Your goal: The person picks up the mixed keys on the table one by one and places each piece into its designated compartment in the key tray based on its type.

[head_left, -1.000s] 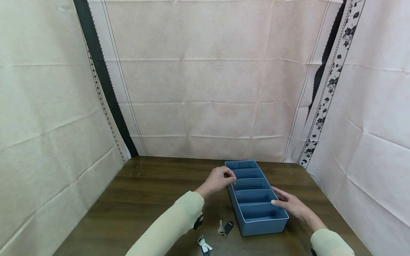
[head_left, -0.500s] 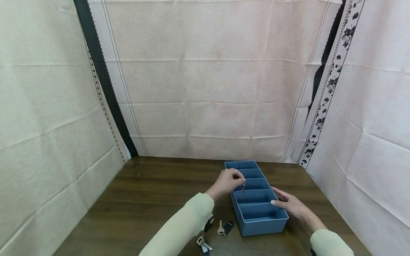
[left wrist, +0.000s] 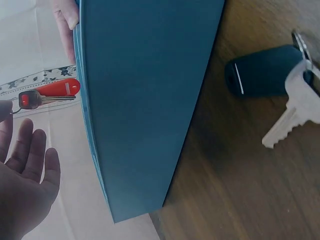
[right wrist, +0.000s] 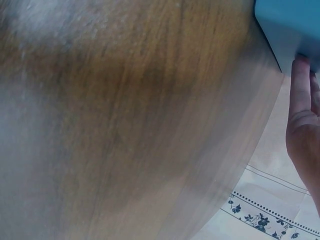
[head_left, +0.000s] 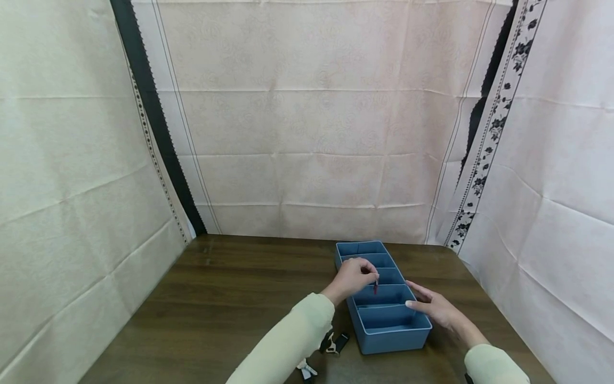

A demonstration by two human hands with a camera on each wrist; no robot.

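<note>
My left hand [head_left: 356, 276] reaches over the blue divided box [head_left: 395, 341] and pinches the ring of a key. In the left wrist view the key [left wrist: 57, 98] and its red tag [left wrist: 62, 87] dangle from the thumb and fingertips, just above the rim. In the head view the red tag overlaps a middle compartment. My right hand [head_left: 438, 309] rests against the box's right side. Its thumb lies at the rim, and straight fingers [right wrist: 301, 90] touch the outer wall.
A silver key [left wrist: 301, 95] with a black tag [left wrist: 260, 72] lies on the wooden table [head_left: 216, 298], left of the box. Another bunch of keys [head_left: 307, 372] sits nearer, partly behind my left sleeve. Pale cloth walls [head_left: 312, 133] enclose the back and sides.
My left hand has moved right and slightly nearer with the key and red tag, from the box's left edge to over its middle. My right hand has kept its place.
</note>
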